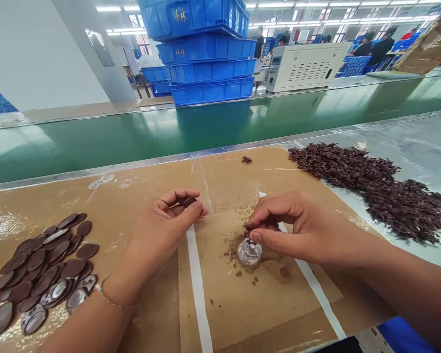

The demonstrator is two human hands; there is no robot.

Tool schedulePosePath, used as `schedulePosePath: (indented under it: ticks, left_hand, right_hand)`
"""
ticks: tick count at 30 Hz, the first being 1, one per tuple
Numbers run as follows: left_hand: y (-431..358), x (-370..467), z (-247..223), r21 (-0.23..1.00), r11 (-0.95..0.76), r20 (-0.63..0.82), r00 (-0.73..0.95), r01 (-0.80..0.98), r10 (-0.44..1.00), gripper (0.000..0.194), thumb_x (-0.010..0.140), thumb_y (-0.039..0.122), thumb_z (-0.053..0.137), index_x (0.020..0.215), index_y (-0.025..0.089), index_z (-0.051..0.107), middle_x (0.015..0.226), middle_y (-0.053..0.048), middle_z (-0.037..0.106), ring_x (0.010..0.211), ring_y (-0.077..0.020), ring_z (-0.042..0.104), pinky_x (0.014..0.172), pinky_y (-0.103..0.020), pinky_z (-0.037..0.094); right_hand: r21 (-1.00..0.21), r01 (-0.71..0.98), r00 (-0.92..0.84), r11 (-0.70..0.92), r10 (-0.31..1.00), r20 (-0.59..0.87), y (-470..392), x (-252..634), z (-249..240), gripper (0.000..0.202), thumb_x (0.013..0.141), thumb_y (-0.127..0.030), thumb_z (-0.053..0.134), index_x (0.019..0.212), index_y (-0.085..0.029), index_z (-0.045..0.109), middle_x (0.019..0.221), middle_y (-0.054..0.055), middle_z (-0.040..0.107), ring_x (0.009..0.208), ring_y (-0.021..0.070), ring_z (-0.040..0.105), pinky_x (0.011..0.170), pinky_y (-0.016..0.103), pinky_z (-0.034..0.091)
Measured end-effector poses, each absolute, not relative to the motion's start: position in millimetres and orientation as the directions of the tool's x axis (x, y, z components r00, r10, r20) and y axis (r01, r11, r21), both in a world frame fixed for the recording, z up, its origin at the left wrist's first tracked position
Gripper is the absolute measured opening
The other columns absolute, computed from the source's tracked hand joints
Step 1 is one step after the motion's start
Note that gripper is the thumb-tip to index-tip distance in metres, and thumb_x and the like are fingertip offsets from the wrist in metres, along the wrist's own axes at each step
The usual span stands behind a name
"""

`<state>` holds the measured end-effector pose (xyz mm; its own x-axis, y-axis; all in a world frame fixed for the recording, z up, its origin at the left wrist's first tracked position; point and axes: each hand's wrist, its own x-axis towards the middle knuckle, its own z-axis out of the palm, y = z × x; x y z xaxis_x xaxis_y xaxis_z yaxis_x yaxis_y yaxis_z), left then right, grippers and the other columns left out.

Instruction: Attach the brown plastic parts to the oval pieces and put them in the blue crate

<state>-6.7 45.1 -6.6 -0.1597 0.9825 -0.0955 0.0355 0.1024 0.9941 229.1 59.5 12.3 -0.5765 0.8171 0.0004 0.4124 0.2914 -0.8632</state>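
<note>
Left hand: fingers and thumb closed on a dark disc, mostly hidden by the grip; held over the board, near its left tape.

Right hand: thumb and forefinger pinching a small dark piece at the upper edge of a round pot; contact with the pot cannot be told. Fingertips cover part of the pot's rim; wet spots surround it.

Right tape: runs beneath the right hand, partly covered.

Disc pile: far left, overlapping, several glossy; left forearm just beside its near edge.

Strand heap: dark, right, beyond the right forearm.

Clump: small, dark, alone near the table's far edge.

Belt: green, crossing behind the table.

Crates: blue, stacked beyond the belt, blocking the view behind.

Machine: cream, vented, right of the crates.

Carton: brown, tilted, upper right.

People: seated and standing, background.
</note>
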Motion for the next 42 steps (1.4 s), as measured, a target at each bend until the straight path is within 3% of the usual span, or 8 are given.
schedulePosePath:
  ticks: [5, 12, 16, 26, 34, 42]
  left_hand:
    - [44.5, -4.4, -4.6, 0.994, 0.063, -0.046, -0.175, 0.094, 0.983, 0.032, 0.075, 0.034, 0.082, 0.102, 0.018, 0.074, 0.069, 0.004, 0.069, 0.06, -0.0085, 0.061, 0.061, -0.018, 0.053]
    - [43.6, -4.9, -6.5, 0.998, 0.056, -0.059, -0.172, -0.02, 0.983, 0.046, 0.068, 0.026, 0.086, 0.112, 0.018, 0.075, 0.111, -0.001, 0.073, 0.083, -0.0103, 0.064, 0.077, -0.02, 0.057]
    - [42.3, -6.3, -7.3, 0.998, 0.048, -0.05, -0.107, -0.028, 0.993, 0.048, 0.07, 0.024, 0.084, 0.116, 0.02, 0.074, 0.112, -0.001, 0.074, 0.09, -0.0121, 0.064, 0.084, -0.024, 0.058]
    - [43.9, -6.1, -5.4, 0.995, 0.058, -0.048, -0.119, 0.085, 0.992, 0.051, 0.069, 0.029, 0.085, 0.118, 0.023, 0.074, 0.113, -0.002, 0.072, 0.085, -0.0145, 0.066, 0.087, -0.031, 0.057]
    - [42.6, -6.4, -6.8, 0.995, 0.062, -0.054, -0.104, 0.072, 0.993, 0.052, 0.069, 0.03, 0.084, 0.12, 0.022, 0.073, 0.108, -0.003, 0.072, 0.086, -0.0161, 0.066, 0.089, -0.033, 0.055]
    - [44.3, -6.0, -4.4, 0.999, 0.026, -0.025, -0.064, 0.02, 0.998, 0.05, 0.069, 0.022, 0.086, 0.117, 0.024, 0.074, 0.093, 0.002, 0.072, 0.077, -0.0084, 0.065, 0.074, -0.017, 0.053]
  right_hand:
    - [-0.841, 0.436, -0.583, 0.322, 0.812, 0.009, 60.8, 230.3, 11.3, 0.02, 0.081, -0.034, 0.066, 0.078, -0.015, 0.072, 0.068, 0.006, 0.069, 0.06, 0.0151, 0.058, 0.05, 0.025, 0.044]
    - [-0.823, 0.45, -0.6, 0.346, 0.8, 0.008, 60.6, 229.2, 12.9, 0.019, 0.08, -0.034, 0.066, 0.077, -0.016, 0.072, 0.065, 0.004, 0.069, 0.059, 0.0147, 0.058, 0.05, 0.024, 0.044]
    - [-0.825, 0.459, -0.596, 0.329, 0.803, -0.011, 60.6, 229.7, 12.6, 0.02, 0.08, -0.035, 0.067, 0.077, -0.016, 0.072, 0.066, 0.005, 0.069, 0.059, 0.015, 0.058, 0.049, 0.025, 0.043]
    - [-0.824, 0.472, -0.566, 0.313, 0.825, -0.011, 61.3, 232.6, 13.6, 0.016, 0.078, -0.032, 0.067, 0.075, -0.017, 0.073, 0.068, 0.006, 0.07, 0.06, 0.0155, 0.059, 0.048, 0.024, 0.041]
    - [-0.857, 0.446, -0.585, 0.259, 0.809, -0.06, 60.2, 230.5, 13.6, 0.01, 0.074, -0.025, 0.066, 0.071, -0.016, 0.069, 0.053, -0.002, 0.057, 0.047, 0.0091, 0.047, 0.043, 0.021, 0.037]
    - [-0.852, 0.452, -0.568, 0.264, 0.822, -0.047, 61.1, 231.4, 12.0, 0.012, 0.075, -0.027, 0.067, 0.072, -0.016, 0.07, 0.056, 0.0, 0.059, 0.05, 0.0105, 0.049, 0.044, 0.022, 0.037]
